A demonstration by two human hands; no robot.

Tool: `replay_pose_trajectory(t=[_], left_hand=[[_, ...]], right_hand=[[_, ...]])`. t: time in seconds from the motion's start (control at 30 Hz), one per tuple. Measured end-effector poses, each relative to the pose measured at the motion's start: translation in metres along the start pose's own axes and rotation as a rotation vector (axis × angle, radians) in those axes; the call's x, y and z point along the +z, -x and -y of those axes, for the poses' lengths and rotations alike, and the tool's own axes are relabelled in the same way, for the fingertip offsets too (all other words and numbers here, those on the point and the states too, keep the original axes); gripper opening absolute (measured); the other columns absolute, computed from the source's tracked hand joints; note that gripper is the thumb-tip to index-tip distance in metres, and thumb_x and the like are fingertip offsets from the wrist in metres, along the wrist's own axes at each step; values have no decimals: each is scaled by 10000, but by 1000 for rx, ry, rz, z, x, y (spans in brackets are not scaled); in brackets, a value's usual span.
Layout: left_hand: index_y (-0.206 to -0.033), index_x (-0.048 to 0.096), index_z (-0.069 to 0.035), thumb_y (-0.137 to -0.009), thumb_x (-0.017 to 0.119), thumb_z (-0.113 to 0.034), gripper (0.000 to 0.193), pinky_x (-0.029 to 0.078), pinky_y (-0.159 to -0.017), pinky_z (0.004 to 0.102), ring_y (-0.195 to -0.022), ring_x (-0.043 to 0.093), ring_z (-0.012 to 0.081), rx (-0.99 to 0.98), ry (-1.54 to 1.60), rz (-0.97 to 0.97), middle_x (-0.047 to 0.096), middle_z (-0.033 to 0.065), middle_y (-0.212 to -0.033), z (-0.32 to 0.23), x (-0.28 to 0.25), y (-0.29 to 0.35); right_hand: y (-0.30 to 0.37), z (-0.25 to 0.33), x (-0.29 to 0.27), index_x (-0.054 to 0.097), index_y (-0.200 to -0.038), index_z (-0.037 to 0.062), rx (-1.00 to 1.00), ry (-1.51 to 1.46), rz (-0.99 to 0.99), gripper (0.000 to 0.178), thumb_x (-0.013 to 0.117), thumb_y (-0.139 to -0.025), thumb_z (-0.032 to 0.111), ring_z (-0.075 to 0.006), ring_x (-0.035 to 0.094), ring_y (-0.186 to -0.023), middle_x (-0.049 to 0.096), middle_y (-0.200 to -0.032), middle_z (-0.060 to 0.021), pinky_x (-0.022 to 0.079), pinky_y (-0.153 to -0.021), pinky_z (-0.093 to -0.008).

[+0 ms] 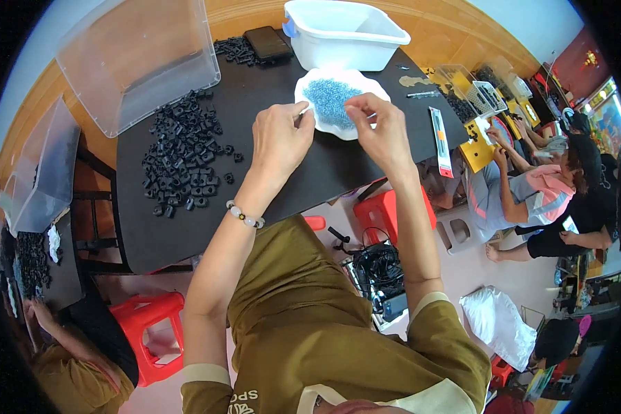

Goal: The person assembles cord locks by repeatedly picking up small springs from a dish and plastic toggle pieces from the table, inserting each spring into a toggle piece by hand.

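A white scalloped dish (352, 77) on the dark table holds a heap of tiny blue pieces (328, 99). My left hand (281, 134) is at the dish's left rim, thumb and forefinger pinched together; whatever sits between them is too small to name. Over the dish's right side, my right hand (383, 131) has its fingers bent in a pinch, and anything in it cannot be made out. Left of my left hand lies a wide pile of small black plastic parts (183, 152).
Behind the dish stands a white plastic tub (348, 58). A dark brown case (268, 44) rests beside more black parts. To the left rises a clear plastic bin (141, 65). A long narrow package (439, 141) lies at the right. Red stools (148, 338) and co-workers (524, 186) are around.
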State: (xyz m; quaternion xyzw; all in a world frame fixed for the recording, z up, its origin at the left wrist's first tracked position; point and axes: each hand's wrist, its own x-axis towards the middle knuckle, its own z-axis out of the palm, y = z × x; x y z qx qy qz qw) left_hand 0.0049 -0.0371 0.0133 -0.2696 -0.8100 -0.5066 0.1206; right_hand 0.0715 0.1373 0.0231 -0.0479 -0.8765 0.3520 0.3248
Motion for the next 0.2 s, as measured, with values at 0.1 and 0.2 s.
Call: replay_pose_trajectory(t=[0.1,0.2], left_hand=[[-873,715,-7,-876,631,-174,187,479,-591,400,-602,633,373,-51,5,25,609,216,-654,0,-5,1],[-941,743,3,-879,633,-184,226,499,-622,403,-665,683,343,-48,68,-43,632,218,-666,-7,-13,8]], right_hand=[[-4,-7,8,716,-911,12,-90,119,167,100,672,-874,94,-292,694,-800,722,-842,-138,525,-748,-373],[-14,-8,17,718,-925,14,-178,200,183,112,673,-882,107,-266,696,-868,730,-863,-140,523,-782,-392]])
